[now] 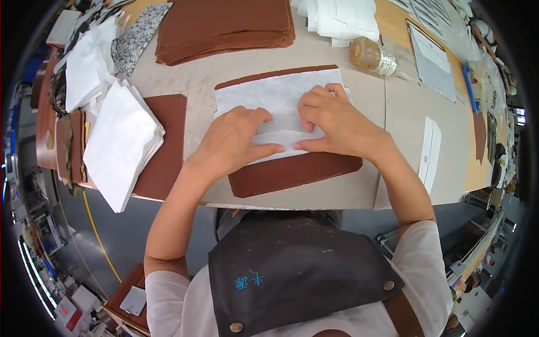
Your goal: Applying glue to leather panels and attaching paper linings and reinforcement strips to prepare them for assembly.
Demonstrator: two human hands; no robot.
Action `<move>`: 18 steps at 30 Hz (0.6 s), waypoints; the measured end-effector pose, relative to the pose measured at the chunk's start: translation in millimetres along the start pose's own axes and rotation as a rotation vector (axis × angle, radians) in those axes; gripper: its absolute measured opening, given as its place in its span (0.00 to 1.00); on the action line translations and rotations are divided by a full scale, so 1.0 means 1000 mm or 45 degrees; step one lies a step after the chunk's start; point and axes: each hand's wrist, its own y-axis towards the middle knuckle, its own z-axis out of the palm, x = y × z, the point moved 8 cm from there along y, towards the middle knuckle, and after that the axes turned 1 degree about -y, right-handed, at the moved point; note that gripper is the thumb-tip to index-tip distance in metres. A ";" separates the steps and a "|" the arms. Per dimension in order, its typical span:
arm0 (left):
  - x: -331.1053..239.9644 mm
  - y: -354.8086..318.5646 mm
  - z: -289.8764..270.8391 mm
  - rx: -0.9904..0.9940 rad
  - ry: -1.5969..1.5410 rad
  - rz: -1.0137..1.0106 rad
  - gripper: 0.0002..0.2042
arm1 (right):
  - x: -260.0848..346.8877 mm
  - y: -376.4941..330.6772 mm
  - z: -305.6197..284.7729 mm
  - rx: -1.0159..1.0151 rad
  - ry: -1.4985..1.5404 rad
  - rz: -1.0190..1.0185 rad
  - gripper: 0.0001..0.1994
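Note:
A white sheet (264,100) lies on a brown leather-like panel (297,175) in front of me, with brown showing along its far and near edges. A crease or layer edge crosses the sheet between my hands. My left hand (238,135) rests on the sheet's left part, its thumb stretched toward the middle and apart from the bent fingers. On the right part, my right hand (337,121) presses down with curled fingers, the thumb apart from them. The two thumb tips nearly meet near the sheet's near edge. My palms hide part of the sheet.
Brown panels (224,28) are stacked at the back. White sheets (120,140) lie piled at left, over another brown panel (168,135). A glue-like bottle (373,56) lies on its side at back right, near more white sheets (339,19). A white strip (430,151) is at right.

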 end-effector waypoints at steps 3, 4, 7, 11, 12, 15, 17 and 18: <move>-0.015 -0.008 0.000 0.153 0.106 0.153 0.18 | 0.002 -0.012 0.009 0.360 0.049 0.153 0.17; -0.016 -0.012 0.000 0.160 0.105 0.153 0.18 | 0.004 -0.018 0.004 0.282 0.030 0.147 0.18; -0.027 -0.035 0.002 0.135 -0.053 0.251 0.16 | 0.012 -0.040 -0.001 0.196 0.012 0.086 0.20; -0.029 -0.065 0.010 0.131 -0.052 0.243 0.12 | 0.020 -0.074 0.005 0.191 0.001 0.054 0.18; -0.028 -0.071 0.012 0.115 0.034 0.223 0.11 | 0.021 -0.081 0.005 0.191 0.006 0.056 0.18; -0.028 -0.086 0.009 -0.004 0.118 0.228 0.09 | 0.018 -0.097 0.008 0.205 -0.087 0.158 0.15; -0.026 -0.093 0.012 -0.016 0.103 0.220 0.10 | 0.019 -0.103 0.001 -0.028 -0.036 0.159 0.16; -0.024 -0.095 0.011 -0.031 0.091 0.211 0.12 | 0.017 -0.107 0.001 -0.029 -0.035 0.163 0.16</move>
